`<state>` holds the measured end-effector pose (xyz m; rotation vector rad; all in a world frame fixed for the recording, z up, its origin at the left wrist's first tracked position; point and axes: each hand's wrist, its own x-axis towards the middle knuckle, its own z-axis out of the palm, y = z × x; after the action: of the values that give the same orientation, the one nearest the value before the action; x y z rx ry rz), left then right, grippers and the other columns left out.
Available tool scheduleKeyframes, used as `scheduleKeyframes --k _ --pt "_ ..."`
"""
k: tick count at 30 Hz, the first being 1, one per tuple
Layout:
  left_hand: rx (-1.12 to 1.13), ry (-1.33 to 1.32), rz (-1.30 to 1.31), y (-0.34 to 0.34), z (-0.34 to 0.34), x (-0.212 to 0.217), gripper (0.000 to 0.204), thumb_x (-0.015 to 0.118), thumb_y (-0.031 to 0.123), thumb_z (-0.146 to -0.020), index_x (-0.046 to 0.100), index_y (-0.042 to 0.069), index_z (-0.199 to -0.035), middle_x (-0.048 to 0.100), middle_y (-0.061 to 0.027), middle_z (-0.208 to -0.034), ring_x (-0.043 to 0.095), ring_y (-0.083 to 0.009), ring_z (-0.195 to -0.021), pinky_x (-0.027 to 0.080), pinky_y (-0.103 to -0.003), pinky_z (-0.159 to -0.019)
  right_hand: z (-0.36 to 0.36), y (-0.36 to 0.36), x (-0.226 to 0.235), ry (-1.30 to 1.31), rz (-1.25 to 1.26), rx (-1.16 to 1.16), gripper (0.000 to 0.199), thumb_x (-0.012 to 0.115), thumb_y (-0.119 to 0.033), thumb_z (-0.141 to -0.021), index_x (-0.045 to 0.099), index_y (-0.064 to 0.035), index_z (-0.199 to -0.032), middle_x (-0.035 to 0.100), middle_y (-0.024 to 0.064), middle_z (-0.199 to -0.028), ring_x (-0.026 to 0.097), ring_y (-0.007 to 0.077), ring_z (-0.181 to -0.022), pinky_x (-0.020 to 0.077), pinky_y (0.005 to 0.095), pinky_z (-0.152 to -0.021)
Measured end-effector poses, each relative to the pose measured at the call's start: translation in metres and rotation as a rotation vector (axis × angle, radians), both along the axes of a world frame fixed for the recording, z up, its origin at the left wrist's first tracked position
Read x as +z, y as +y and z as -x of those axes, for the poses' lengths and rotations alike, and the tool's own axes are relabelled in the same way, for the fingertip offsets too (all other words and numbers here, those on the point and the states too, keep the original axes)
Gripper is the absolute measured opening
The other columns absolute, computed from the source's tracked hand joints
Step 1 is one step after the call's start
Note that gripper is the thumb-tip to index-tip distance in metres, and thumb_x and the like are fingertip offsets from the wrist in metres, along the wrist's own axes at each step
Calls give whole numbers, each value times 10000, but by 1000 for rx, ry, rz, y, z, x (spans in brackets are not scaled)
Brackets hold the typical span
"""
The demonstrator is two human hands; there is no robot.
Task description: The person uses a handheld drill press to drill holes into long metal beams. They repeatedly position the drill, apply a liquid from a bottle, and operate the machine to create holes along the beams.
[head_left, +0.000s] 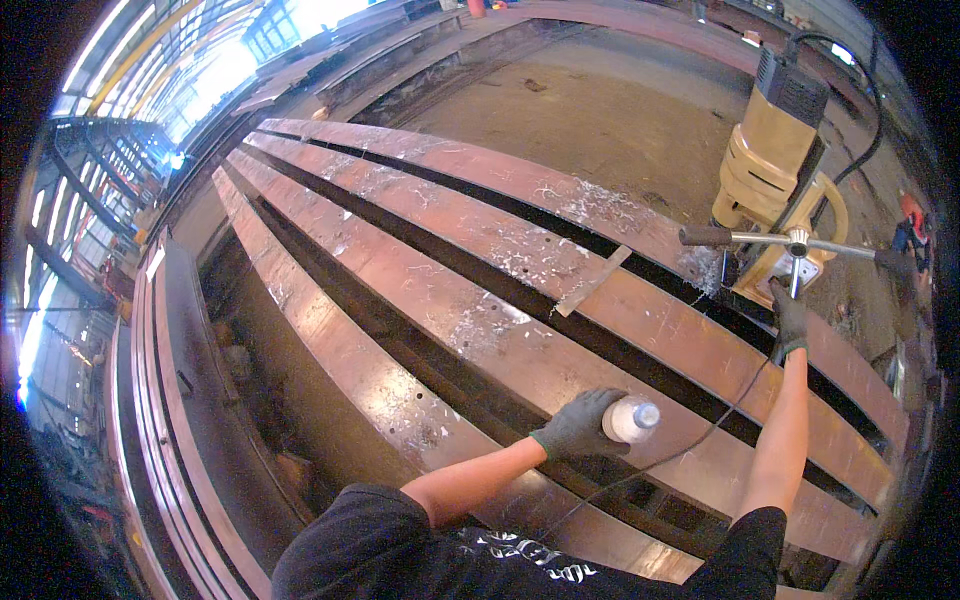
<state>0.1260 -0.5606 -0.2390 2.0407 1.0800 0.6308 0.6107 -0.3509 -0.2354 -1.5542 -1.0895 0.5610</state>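
My left hand point(578, 425), in a dark glove, is closed around a small white plastic bottle point(630, 418) held over a long rust-brown steel beam point(420, 300). My right hand point(790, 318), also gloved, grips one spoke of the feed handle point(790, 242) on a yellow magnetic drill point(775, 170). The drill stands on the far beam to the right. Metal shavings lie scattered on the beams near it.
Several parallel steel beams run diagonally with dark gaps between them. A flat steel strip point(592, 282) lies across one gap. A black power cable point(700, 435) trails from the drill toward me. Concrete floor point(600, 100) lies beyond the beams; another person point(912, 235) is at the far right.
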Motion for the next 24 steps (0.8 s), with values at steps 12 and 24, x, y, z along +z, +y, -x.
scheduleKeyframes --k 12,24 --pt "-92 165 -123 137 57 36 727 866 347 -751 592 61 -1361 626 -200 -1345 645 -403 -1178 523 -479 -1020 30 -12 13 -323 119 -309 421 727 -417 -952 759 -44 -1145 756 86 -1036 653 187 -946 510 374 -876" --pt "301 737 -198 225 23 -24 343 593 291 -980 651 -29 -1091 693 -301 -1066 693 -490 -1002 575 -530 -852 97 -27 44 -83 -42 -194 566 617 -510 -960 696 -27 -1243 718 241 -1211 672 397 -1158 496 440 -991"
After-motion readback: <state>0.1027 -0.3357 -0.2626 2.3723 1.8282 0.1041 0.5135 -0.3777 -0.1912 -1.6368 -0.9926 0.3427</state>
